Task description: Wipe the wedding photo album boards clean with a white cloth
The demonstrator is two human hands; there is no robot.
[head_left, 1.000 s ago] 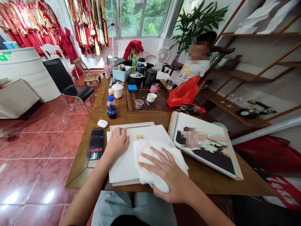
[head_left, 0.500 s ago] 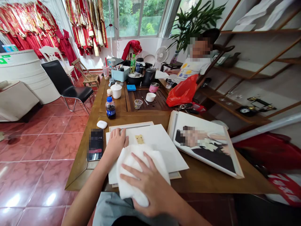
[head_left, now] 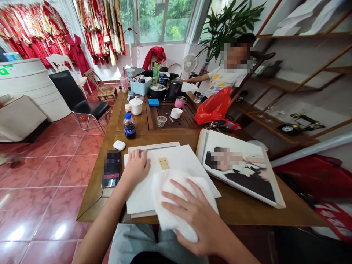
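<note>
My right hand (head_left: 189,209) lies with fingers spread over a folded white cloth (head_left: 165,183), its thumb at the cloth's near edge. The cloth rests on the right part of a white board (head_left: 143,198) and hangs past its front edge. My left hand (head_left: 137,165) lies flat on the board's upper left, fingers stretched toward its far edge. Between the hands, a small yellow cat-shaped piece (head_left: 163,163) sits on the board. Beneath the board, a pale frame (head_left: 172,145) shows at the back.
A framed photo (head_left: 239,168) leans at the right. A phone (head_left: 111,168), a white case (head_left: 119,145) and a blue-capped bottle (head_left: 129,126) stand left. Behind are a lidded cup (head_left: 135,106), a red bag (head_left: 214,108) and a seated person (head_left: 224,80).
My right hand and the white cloth have slid to the right across the board. My left hand stays nearly in place. The seated person's arm now reaches out to the left.
</note>
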